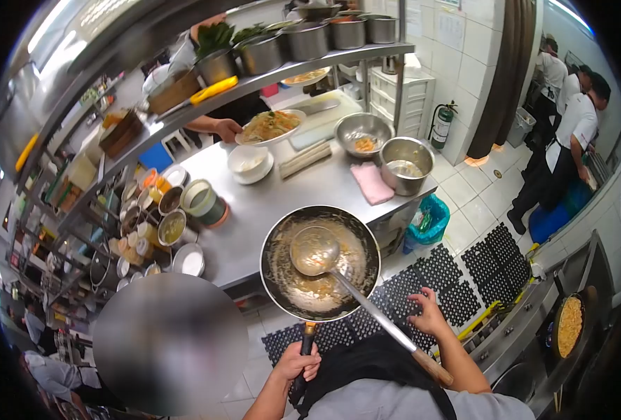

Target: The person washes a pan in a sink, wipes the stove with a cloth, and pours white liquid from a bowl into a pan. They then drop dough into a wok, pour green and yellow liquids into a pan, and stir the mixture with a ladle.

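The left hand's (300, 360) fingers were curled around the handle of the dark pan (356, 245), which lay just beyond them, in front of the tabletop (233, 248). The ladle (377, 313) rested bowl-first inside the pan, its shaft slanting over the rim. The right hand's (429, 316) fingers were spread and bent — near that shaft but apart from it.

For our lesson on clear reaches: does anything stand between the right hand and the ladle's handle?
Nothing visible does: the right hand is open beside the ladle, with the floor mat showing, lower down, through the gap.
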A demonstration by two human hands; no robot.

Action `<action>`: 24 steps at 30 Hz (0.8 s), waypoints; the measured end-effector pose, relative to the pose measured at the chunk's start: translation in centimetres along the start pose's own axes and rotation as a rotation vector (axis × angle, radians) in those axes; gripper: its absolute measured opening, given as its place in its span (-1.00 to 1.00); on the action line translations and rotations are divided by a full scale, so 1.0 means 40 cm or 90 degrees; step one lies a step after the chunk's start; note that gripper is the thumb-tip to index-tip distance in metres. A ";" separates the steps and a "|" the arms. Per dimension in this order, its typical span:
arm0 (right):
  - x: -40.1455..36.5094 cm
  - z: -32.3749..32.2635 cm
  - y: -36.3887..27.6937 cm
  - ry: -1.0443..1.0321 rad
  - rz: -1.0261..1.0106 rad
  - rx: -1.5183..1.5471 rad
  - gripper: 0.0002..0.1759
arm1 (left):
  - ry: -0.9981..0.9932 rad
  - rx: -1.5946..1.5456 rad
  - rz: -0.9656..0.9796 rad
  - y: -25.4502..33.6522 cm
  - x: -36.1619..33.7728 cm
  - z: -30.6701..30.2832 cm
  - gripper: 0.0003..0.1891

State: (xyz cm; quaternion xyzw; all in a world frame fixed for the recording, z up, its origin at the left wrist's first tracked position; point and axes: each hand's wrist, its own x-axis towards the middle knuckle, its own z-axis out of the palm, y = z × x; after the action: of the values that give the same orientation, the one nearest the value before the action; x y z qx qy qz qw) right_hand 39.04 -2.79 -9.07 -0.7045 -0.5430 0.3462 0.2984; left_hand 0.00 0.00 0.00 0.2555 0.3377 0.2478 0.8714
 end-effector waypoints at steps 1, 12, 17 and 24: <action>0.002 0.004 0.003 0.017 -0.010 0.097 -0.59 | -0.011 0.006 -0.015 0.015 0.020 -0.001 -0.82; 0.000 -0.655 0.128 -0.102 0.138 0.723 -0.41 | -0.116 0.244 -0.072 0.034 0.587 0.547 -0.77; -0.023 -0.770 0.114 -0.155 0.225 1.018 -0.73 | -0.172 0.344 -0.106 0.039 0.877 0.724 -0.78; 0.032 -0.995 0.306 0.439 0.273 -0.055 -0.66 | -0.274 0.427 -0.177 -0.037 1.316 0.971 -0.77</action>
State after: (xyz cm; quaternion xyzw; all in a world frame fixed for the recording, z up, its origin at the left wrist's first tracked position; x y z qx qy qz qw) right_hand 78.41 -6.17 4.17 -0.8882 -0.2660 0.1212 0.3545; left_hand 62.35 19.93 -0.30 0.5227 0.2413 -0.0550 0.8158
